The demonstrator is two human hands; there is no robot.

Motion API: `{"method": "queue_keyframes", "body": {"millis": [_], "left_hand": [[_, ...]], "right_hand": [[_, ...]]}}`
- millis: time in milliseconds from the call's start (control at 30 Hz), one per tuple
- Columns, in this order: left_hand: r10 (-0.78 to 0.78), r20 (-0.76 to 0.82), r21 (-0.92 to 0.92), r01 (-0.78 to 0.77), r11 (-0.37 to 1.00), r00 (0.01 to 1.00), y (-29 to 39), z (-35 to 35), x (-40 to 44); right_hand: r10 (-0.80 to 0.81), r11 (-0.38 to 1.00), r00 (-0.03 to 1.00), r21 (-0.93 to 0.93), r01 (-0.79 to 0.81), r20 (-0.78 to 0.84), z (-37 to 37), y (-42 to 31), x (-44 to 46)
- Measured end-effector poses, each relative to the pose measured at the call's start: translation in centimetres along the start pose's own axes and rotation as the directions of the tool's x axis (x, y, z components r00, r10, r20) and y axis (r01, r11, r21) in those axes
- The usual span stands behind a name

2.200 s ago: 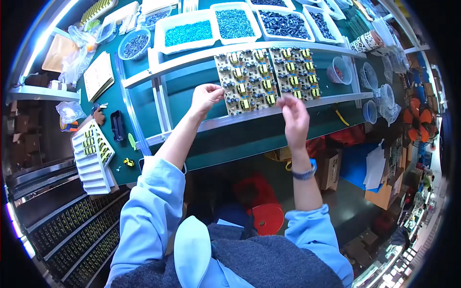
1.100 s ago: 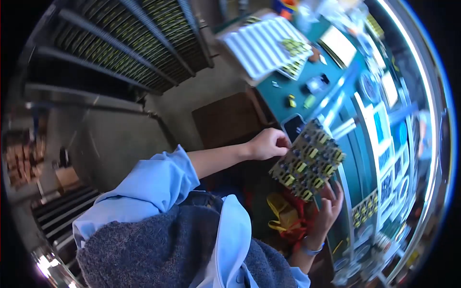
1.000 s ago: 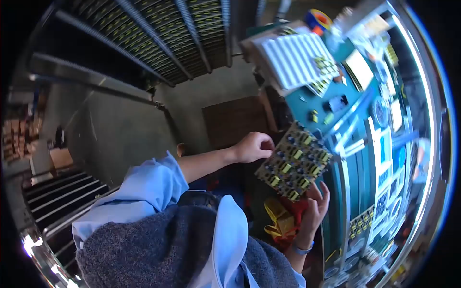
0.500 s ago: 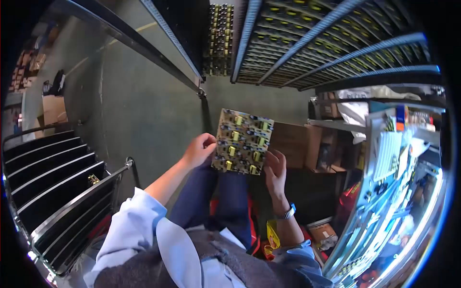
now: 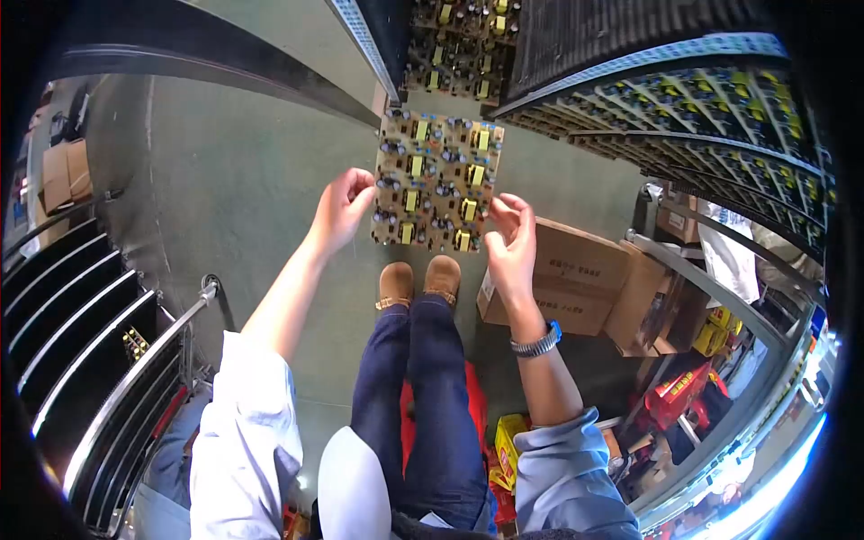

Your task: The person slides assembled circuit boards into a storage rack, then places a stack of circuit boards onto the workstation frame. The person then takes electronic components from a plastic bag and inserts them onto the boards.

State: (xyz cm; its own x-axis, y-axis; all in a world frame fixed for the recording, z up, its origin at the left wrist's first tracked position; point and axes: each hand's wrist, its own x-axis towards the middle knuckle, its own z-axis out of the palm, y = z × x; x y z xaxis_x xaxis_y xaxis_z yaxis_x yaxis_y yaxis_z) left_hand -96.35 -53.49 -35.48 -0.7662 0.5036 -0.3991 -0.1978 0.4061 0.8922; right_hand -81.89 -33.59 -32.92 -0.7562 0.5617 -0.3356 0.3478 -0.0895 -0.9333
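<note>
Board (image 5: 438, 183) sits out front between both hands, component side up, slightly longer axis running away from body. Left hand (image 5: 343, 211) pinched closed on left edge; right hand (image 5: 512, 241) half-curled, gripping right edge a bit nearer the body. Far edge faces racked boards (image 5: 462, 56); can't judge gap.

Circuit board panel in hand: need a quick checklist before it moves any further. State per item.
1. Left hand on the circuit board panel's left edge: ok.
2. Right hand on its right edge: ok.
3. Component side facing the camera: ok, yellow parts visible.
4. Wrists bare: not ok, watch on the right one.
5. Gap to the boards beyond the far edge: cannot tell, depth unclear.
6. Solder joints sound: cannot tell, underside hidden.
</note>
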Motion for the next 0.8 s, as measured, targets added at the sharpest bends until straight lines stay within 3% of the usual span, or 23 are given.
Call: {"method": "queue_keyframes", "body": {"millis": [267,500,800], "left_hand": [[0.01,0.086,0.017,-0.011,1.0,0.996,-0.5,-0.3,4.1],[0.001,0.113,-0.108,0.011,0.994,0.994,-0.1,0.2,5.5],[0.029,0.084,-0.079,-0.023,0.997,0.996,-0.3,-0.3,6.2]], "right_hand": [[0.106,0.993,0.994,0.064,-0.104,-0.02,0.2,-0.3,2.9],[0.054,0.997,0.998,0.062,-0.053,-0.026,0.0,0.5,4.3],[0.047,0.997,0.999,0.063,-0.046,-0.02,0.4,0.1,5.0]]}}
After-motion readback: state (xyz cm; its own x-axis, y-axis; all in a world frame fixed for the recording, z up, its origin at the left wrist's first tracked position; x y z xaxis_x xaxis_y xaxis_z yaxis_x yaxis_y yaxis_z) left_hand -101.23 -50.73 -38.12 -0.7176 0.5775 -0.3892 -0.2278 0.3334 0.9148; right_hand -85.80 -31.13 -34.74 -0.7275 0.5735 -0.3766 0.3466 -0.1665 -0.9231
